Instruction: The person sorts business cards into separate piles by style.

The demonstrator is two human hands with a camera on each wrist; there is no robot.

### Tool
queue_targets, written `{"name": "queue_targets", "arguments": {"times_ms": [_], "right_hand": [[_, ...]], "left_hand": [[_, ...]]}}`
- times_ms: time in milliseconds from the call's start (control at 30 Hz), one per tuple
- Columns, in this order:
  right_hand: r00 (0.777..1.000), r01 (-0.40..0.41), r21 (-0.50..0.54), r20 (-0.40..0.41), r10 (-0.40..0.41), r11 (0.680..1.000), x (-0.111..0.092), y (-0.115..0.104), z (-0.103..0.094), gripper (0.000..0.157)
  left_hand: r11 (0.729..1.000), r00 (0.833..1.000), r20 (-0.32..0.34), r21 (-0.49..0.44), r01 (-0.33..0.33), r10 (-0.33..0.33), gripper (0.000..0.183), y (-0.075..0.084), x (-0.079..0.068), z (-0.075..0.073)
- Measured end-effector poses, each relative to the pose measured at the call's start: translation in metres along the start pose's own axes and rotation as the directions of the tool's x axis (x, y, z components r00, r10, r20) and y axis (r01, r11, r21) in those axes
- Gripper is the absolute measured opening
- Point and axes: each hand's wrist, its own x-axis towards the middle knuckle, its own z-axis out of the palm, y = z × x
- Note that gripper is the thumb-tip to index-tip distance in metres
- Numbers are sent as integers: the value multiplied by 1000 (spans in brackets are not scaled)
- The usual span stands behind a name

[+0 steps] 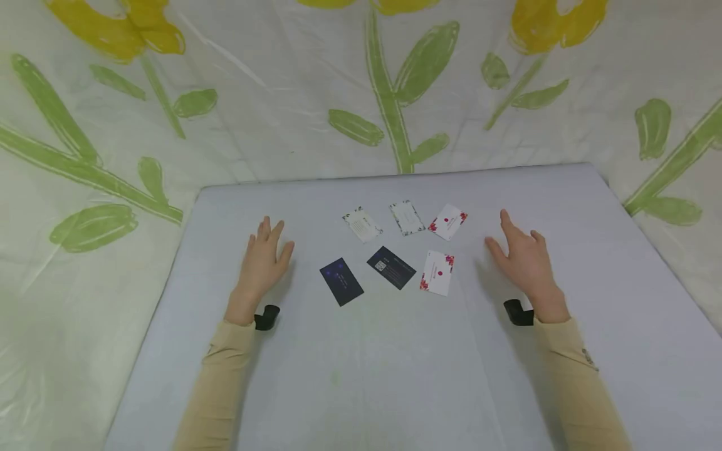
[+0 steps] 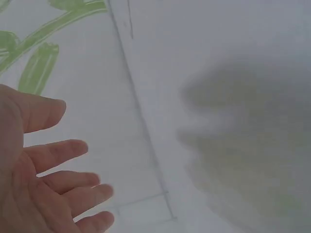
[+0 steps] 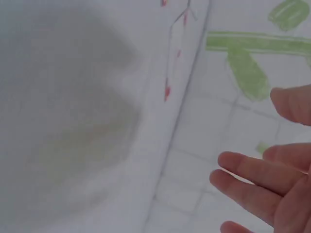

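Around the middle of a pale table (image 1: 361,388), with twelve o'clock at its far edge, six small cards lie flat in a loose ring. At ten o'clock is a cream card (image 1: 363,225) with leafy corners; just past twelve, a leaf-bordered card (image 1: 407,217), its corner just beside that of the upper red-flowered card (image 1: 448,222) at two. At four is the lower red-flowered card (image 1: 437,273), at six a dark card with a square code (image 1: 392,267), and at eight a dark blue card (image 1: 341,282). Outside the ring at nine o'clock, the left hand (image 1: 263,260) has its fingers extended and its thumb spread away, a wide, bare grip; the dark blue card is nearest to it, near but apart. Opposite at three, the right hand (image 1: 524,260) is likewise spread wide and bare, forefinger pointing towards eleven, thumb towards ten, with both red-flowered cards near its thumb. Both hands cast soft shadows on the table. Beige sleeves (image 1: 217,382) run back to seven and five o'clock, and a black wrist piece (image 1: 267,317) sits inside each wrist. Beyond twelve hangs a whitish sheet (image 1: 254,125) painted with yellow flowers and green stems.
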Motion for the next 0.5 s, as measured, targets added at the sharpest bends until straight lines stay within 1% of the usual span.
{"name": "queue_targets", "arguments": {"times_ms": [33,67,100,167,233,300,400,500], "right_hand": [[997,20,15,-71,-18,1000,1,-6,0,51],[990,38,39,-137,-33,999,1,-13,0,45],[982,59,66,-186,-46,996,2,-19,0,39],[968,94,126,-244,-61,988,4,-33,-1,28],[966,117,181,-248,-70,977,6,-47,-1,22],[968,150,226,-231,-97,962,7,-62,0,17],[973,192,293,-185,-142,937,9,-85,6,12],[979,198,365,-118,-166,910,10,-109,16,8]], "left_hand": [[1000,1000,-26,-18,-15,15,49,4,0,-2],[999,998,-51,-34,-32,30,45,8,1,-4],[997,996,-73,-52,-51,47,41,13,2,-6],[992,993,-92,-90,-83,75,36,21,4,-10],[986,991,-82,-122,-114,104,33,30,5,-13],[977,988,-55,-148,-151,144,29,38,7,-15],[967,980,31,-174,-188,196,25,49,11,-16],[961,962,141,-181,-209,235,24,57,15,-13]]}}
